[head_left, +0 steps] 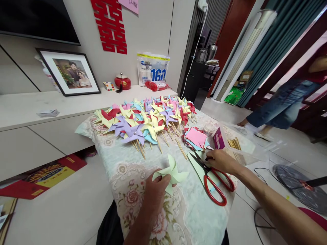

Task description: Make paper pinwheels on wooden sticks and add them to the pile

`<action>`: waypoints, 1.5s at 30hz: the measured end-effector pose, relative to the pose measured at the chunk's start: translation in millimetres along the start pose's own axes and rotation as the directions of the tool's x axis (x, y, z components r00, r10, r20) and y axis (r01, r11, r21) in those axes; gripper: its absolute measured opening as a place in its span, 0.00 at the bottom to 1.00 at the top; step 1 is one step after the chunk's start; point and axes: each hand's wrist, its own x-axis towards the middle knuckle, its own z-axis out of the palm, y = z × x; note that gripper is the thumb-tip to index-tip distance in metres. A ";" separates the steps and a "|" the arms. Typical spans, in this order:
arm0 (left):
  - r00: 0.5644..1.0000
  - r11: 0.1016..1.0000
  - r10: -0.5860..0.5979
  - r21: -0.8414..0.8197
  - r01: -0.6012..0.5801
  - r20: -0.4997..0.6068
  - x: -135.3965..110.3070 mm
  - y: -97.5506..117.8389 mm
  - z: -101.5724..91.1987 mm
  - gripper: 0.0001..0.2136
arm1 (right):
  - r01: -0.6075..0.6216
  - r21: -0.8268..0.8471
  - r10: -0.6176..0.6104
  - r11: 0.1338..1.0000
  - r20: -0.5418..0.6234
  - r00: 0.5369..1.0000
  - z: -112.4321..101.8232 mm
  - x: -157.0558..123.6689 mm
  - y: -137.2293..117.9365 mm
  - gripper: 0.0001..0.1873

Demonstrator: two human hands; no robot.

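Observation:
Over the near part of the table, my left hand (158, 183) pinches a pale green paper pinwheel (174, 173) with its blades folded toward the centre. My right hand (220, 160) reaches to the table's right side, just beyond a pair of red-handled scissors (205, 167). Its fingers are bent together, and what lies at their tips is hidden. The scissors rest on a pale green paper sheet (196, 167). Behind them is a stack of coloured paper squares (196, 137), pink on top. Many finished pinwheels (153, 125) on wooden sticks cover the table's far half.
A clear plastic box (251, 158) holding wooden sticks (234, 144) and a purple-labelled pack (218, 139) stands at the right edge. Beyond the table is a white cabinet (76, 101) with a framed photo (70, 73). Another person (286, 98) stands at right, near a floor fan (302, 185).

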 end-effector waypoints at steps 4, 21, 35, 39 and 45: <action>1.000 1.000 0.005 0.006 -0.005 -0.011 -1.4 1.1 1.8 0.11 | 0.021 0.009 -0.021 1.000 0.014 1.000 -5.9 2.2 0.9 0.15; 0.999 0.999 0.036 0.014 -0.036 0.005 -2.8 0.0 1.1 0.10 | -0.090 -0.083 0.088 0.992 -0.023 0.996 2.9 9.7 -3.2 0.13; 1.000 0.999 0.025 0.030 -0.025 0.001 1.5 -3.6 -1.5 0.11 | -0.054 0.090 0.067 0.994 -0.142 0.988 0.6 0.8 4.4 0.08; 1.000 0.999 0.029 0.020 -0.030 0.005 0.3 -3.7 -0.8 0.11 | -0.065 0.228 0.120 0.971 -0.234 0.965 -5.9 -9.9 8.8 0.07; 0.999 0.995 0.045 -0.087 -0.044 0.013 0.2 1.7 -5.7 0.09 | 0.110 0.726 0.085 0.678 -0.226 0.970 1.1 -26.9 -28.1 0.02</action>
